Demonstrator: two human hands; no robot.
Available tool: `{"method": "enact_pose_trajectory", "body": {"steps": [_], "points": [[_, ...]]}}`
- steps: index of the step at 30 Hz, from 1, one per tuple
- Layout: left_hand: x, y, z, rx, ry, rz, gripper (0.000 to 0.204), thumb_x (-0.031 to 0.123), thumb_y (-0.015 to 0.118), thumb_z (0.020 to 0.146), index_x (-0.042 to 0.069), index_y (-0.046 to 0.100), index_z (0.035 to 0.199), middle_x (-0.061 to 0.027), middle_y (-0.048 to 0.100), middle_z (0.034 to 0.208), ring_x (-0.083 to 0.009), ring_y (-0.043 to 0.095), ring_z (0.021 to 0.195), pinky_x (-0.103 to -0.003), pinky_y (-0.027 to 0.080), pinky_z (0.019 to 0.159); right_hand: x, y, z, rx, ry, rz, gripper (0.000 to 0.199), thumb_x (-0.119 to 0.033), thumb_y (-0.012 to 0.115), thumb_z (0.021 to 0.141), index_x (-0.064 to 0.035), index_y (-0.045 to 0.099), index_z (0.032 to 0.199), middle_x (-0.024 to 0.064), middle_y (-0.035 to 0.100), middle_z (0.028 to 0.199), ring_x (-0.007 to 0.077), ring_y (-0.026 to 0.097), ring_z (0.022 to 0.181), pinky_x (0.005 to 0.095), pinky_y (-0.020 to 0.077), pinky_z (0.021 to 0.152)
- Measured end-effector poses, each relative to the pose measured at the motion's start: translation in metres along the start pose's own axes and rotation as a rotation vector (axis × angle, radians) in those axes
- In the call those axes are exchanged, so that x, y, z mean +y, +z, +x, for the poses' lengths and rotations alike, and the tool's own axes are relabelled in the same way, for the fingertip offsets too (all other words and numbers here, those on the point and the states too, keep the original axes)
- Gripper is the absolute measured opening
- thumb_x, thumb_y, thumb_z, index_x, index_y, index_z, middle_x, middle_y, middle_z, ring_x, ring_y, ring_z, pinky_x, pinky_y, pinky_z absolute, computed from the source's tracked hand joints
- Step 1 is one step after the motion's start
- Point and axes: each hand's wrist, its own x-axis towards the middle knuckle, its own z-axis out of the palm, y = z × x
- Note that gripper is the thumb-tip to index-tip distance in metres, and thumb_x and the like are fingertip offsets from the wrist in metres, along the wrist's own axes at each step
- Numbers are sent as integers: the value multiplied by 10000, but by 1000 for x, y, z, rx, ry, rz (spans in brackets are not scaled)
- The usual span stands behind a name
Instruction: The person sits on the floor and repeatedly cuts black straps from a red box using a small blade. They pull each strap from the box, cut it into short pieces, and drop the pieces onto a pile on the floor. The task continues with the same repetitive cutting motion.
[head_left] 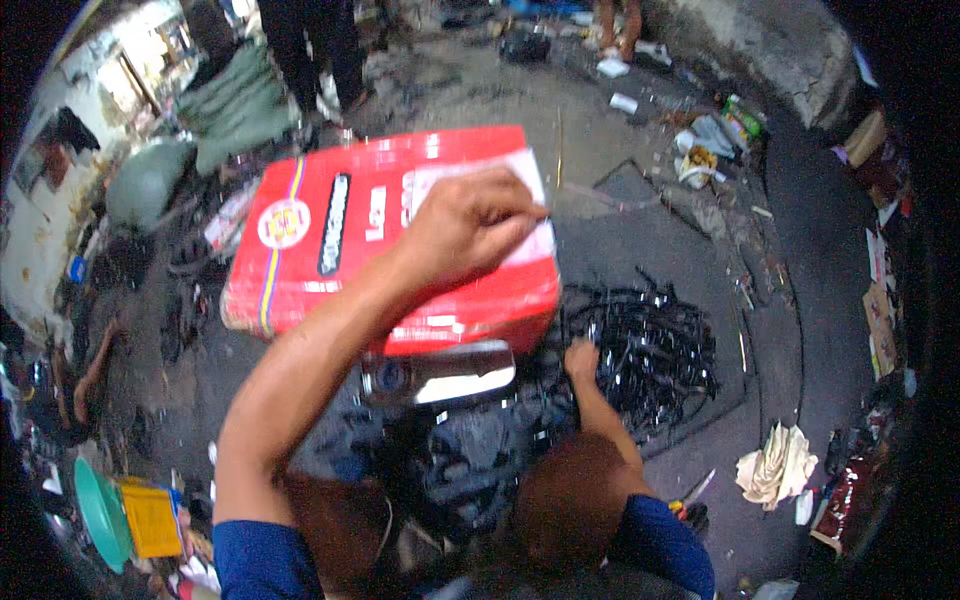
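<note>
A red cardboard box [345, 285] with printed sides and a shiny surface sits in front of me, slightly tilted. My left hand [470, 225] is over its right end, with fingers curled and thumb pressed in; whatever they pinch does not show. A pale sheet or patch [541, 245] covers the box there, partly behind the hand. Beside the box's near right corner, my right hand [582, 360] is closed at the edge of a tangled heap of glossy black strips [655, 350]. Its grip is too small to make out. A shiny flat piece [450, 377] lies just below the box.
A green basin [100, 515] and yellow container [150, 518] are at lower left. A crumpled cream cloth [775, 465] lies right, near a blade-like tool [700, 490]. Grey-green sacks [150, 185] and a standing person's dark-trousered legs [310, 50] are farther off. Litter lines the right side.
</note>
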Motion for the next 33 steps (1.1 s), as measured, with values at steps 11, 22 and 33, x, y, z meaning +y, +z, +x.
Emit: {"method": "enact_pose_trajectory", "body": {"steps": [11,22,33], "points": [[23,-18,5,-245,-186,-172,304,229,697,927,-7,776,1101,-140,653,1110,-202,642,955,-372,525,756,28,-144,23,127,106,-81,278,-218,556,980,35,671,977,287,709,1004,462,692,979,538,543,848],[2,-3,-6,-184,-47,81,596,509,723,887,105,704,1326,-219,511,1412,-373,454,1364,-504,396,1119,54,-220,20,542,143,-273,439,-420,640,962,6,693,1055,202,689,1035,418,656,979,499,513,882],[68,4,-30,-147,474,268,336,155,747,800,62,674,1115,-103,616,1013,-315,646,873,-417,556,695,-57,-107,-123,-663,-577,-200,327,-217,713,837,-22,731,1099,180,595,1324,383,528,1286,478,427,1092]]}}
